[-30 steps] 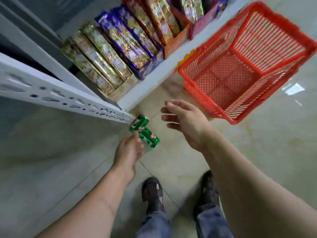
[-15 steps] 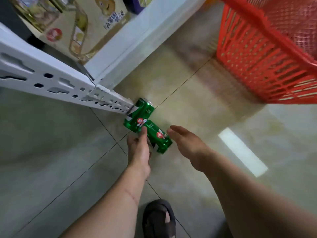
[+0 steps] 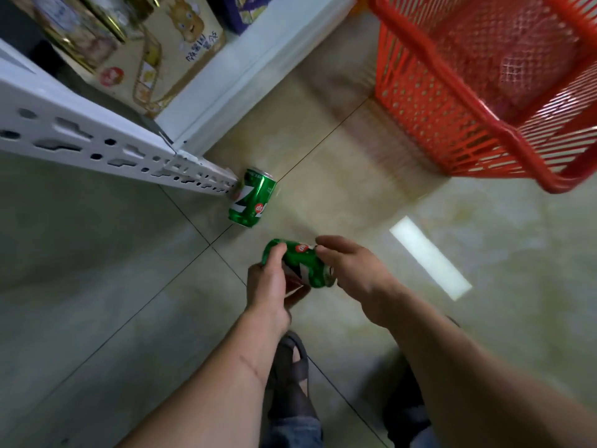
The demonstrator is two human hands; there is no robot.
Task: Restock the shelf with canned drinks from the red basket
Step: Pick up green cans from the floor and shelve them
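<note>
You have one can (image 3: 298, 265) off the floor, held between both hands; your left hand (image 3: 269, 286) curls round its near end, thumb over the top, and your right hand (image 3: 352, 270) pinches the far end with the fingertips; the can lies tilted on its side between them. A second can (image 3: 252, 198) lies on the floor (image 3: 97, 253), touching the foot of the white shelf post (image 3: 97, 140); so two cans in view, one held and one loose. The red basket (image 3: 484, 92) stands to the right, well apart from both, and what shows of its inside looks bare, though part is out of frame. The shelf (image 3: 245, 66) beside you carries boxed snacks, no cans that I can see; by my judgement the restocking is near its end or interrupted; both cans have yet to reach a shelf.
</note>
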